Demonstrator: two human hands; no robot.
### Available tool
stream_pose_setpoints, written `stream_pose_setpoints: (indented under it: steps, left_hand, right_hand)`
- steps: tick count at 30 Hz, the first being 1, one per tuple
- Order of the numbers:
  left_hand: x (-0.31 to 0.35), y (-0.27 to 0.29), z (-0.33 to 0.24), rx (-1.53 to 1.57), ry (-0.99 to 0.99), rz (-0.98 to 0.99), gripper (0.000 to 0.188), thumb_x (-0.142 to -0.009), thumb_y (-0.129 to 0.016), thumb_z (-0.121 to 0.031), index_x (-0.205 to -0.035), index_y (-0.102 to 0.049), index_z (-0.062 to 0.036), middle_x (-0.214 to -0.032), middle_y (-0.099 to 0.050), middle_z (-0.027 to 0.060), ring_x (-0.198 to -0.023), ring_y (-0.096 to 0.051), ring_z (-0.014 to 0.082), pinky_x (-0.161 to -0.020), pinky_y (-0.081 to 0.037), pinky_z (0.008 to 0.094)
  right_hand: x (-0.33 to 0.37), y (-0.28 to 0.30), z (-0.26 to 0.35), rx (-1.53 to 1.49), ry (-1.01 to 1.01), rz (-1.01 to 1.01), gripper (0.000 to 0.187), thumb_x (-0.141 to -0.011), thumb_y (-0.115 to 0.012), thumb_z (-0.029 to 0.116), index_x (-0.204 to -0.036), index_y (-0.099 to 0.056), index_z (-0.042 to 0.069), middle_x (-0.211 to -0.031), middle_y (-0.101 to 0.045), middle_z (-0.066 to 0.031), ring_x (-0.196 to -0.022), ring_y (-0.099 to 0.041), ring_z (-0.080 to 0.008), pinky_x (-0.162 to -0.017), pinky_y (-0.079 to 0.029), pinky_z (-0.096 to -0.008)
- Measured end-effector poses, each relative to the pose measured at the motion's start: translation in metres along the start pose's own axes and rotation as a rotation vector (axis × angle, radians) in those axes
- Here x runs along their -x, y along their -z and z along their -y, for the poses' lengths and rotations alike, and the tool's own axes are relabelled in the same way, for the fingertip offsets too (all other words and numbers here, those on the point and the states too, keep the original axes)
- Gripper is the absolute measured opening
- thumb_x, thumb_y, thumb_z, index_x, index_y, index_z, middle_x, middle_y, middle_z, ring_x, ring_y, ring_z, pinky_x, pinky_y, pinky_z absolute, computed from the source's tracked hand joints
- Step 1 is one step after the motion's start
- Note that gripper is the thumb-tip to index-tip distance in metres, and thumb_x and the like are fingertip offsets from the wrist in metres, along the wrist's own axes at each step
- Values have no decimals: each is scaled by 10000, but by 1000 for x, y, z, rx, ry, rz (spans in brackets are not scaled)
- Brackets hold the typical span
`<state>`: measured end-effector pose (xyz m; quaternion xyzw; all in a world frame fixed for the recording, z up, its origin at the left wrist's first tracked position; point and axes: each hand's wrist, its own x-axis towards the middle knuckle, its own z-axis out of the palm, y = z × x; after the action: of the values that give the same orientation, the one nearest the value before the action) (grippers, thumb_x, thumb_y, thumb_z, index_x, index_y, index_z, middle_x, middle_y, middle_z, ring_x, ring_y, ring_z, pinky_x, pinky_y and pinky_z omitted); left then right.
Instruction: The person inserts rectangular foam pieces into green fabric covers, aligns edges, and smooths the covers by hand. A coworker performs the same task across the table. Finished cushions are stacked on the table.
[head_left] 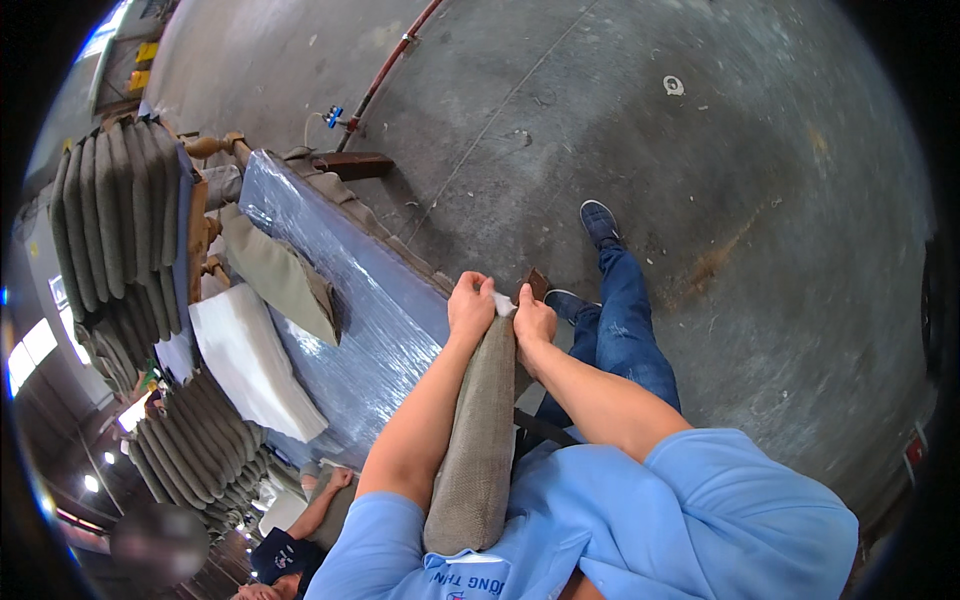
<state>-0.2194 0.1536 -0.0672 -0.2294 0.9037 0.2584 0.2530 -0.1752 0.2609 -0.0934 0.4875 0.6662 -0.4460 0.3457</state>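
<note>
A long grey-brown woven cushion (472, 445) rests lengthwise against my chest, its narrow far end held out in front of me. White padding (503, 303) pokes from that end. On the left of the end my left hand (472, 308) is closed, fingers pinching at the fabric and padding. My right hand (535, 318) grips the right side of the same end, thumb up beside the padding. Fingertips of both hands are partly hidden.
To my left is a table wrapped in clear plastic (385, 325), bearing a flat fabric cover (280, 272) and a white padding sheet (255, 360). Stacked cushions (120, 205) stand beyond. A co-worker's arm (322, 502) reaches in at lower left. A red pipe (385, 70) crosses the floor ahead.
</note>
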Motion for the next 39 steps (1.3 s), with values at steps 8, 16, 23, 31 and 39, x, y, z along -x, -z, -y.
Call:
stream_pose_setpoints:
  steps: [8,16,23,31,39]
  left_hand:
    - [-21,-12,-19,-190,9,4,370,-1074,-446,-409,-1125,-621,-87,-933,-735,271,-924,-701,488,-819,-525,588]
    - [-51,-32,-12,-270,-133,138,375,-1077,-440,-421,-1106,-567,-69,-867,-727,267,-855,-700,501,-775,-535,603]
    - [-57,-47,11,-349,-176,198,363,-1078,-442,-415,-1079,-563,-73,-858,-727,274,-847,-716,481,-760,-546,596]
    - [-39,-24,-2,-248,0,-8,441,-1090,-414,-456,-1043,-612,-65,-868,-720,283,-861,-696,507,-771,-528,608]
    - [-23,-22,-21,-135,28,151,590,-1083,-356,-532,-1166,-694,-56,-1118,-726,267,-1094,-672,480,-959,-506,566]
  right_hand:
    - [-24,-12,-3,105,-118,-103,665,-980,-539,615,-952,-797,3,-1070,-740,-267,-1083,-698,-426,-955,-514,-488]
    - [-92,-45,-54,490,226,-20,561,-905,-686,559,-921,-801,10,-1053,-754,-237,-1078,-701,-415,-978,-510,-466]
    - [-100,-60,-61,439,120,47,605,-852,-696,610,-954,-805,23,-1035,-749,-250,-1067,-719,-387,-963,-517,-433]
    - [-51,-32,-16,-39,-92,-52,603,-900,-669,593,-915,-802,5,-1005,-758,-251,-1019,-720,-409,-923,-515,-469]
    - [-34,15,-34,-119,-143,-151,953,-877,-573,783,-1009,-742,-146,-1144,-713,-334,-1163,-670,-436,-1011,-483,-458]
